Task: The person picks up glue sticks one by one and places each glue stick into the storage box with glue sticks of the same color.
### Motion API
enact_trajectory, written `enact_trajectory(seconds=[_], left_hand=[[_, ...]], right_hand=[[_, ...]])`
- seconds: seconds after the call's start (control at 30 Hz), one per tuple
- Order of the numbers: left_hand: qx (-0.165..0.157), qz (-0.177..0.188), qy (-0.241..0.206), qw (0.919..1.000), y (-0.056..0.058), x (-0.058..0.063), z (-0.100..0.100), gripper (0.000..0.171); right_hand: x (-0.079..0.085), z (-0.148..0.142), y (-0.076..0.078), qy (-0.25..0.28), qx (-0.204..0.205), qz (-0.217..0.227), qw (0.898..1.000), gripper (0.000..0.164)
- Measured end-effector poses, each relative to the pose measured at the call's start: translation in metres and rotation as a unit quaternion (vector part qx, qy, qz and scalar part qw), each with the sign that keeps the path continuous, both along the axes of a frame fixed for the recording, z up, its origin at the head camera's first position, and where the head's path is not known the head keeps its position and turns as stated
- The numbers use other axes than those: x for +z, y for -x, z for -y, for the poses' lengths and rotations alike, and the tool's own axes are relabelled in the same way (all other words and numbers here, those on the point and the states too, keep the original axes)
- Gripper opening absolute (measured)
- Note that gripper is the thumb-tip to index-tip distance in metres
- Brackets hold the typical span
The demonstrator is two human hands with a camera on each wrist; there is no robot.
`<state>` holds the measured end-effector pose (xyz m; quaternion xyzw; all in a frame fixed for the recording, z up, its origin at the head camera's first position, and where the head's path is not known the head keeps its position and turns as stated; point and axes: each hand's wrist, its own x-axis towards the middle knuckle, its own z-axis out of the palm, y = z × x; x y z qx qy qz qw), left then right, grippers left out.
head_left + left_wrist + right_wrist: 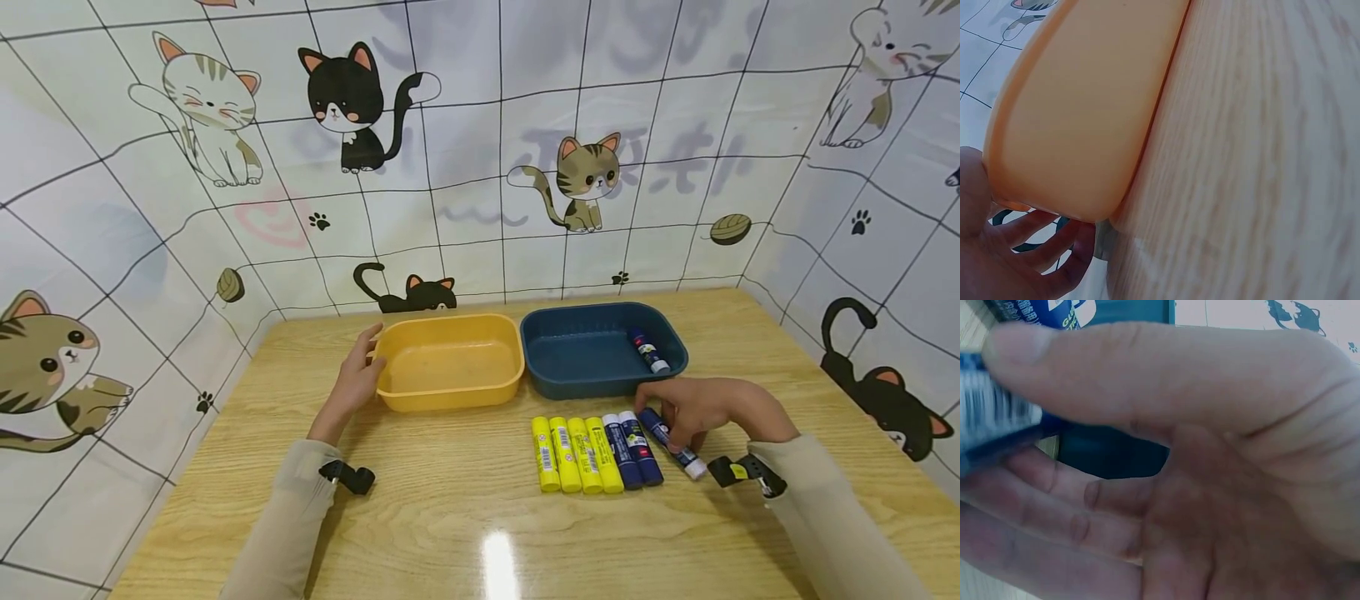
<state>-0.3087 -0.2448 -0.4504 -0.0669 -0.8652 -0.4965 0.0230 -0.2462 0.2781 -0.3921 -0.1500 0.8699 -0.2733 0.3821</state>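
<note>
My left hand [356, 379] rests against the left end of a yellow plastic basin [450, 400]. In the left wrist view its bent fingers [1075, 253] touch the basin's outer wall. My right hand [693, 408] pinches a dark blue glue stick [684, 457] with a white end between thumb and fingers, tilted at the right of a row. That row holds several yellow glue sticks [562, 454] and two dark blue glue sticks [637, 450], side by side. Part of the held stick's label, with a barcode, shows in the right wrist view, the rest being cut off.
A dark blue plastic basin [577, 386] stands right of the yellow one, close beside it. One blue glue stick [648, 350] lies inside at its right end. Both basins stand on a wooden table [420, 508], near the wall covering [480, 192] printed with cats.
</note>
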Motion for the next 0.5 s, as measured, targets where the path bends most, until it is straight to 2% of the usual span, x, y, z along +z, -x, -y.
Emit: enact_trajectory(seconds=[0.5], left_hand=[[0.000,-0.006,0.003,1.0000,0.000,0.000,-0.001,0.062]], right_hand=[[0.011,-0.004,-0.004,-0.005,0.006,-0.023,1.000,0.068]])
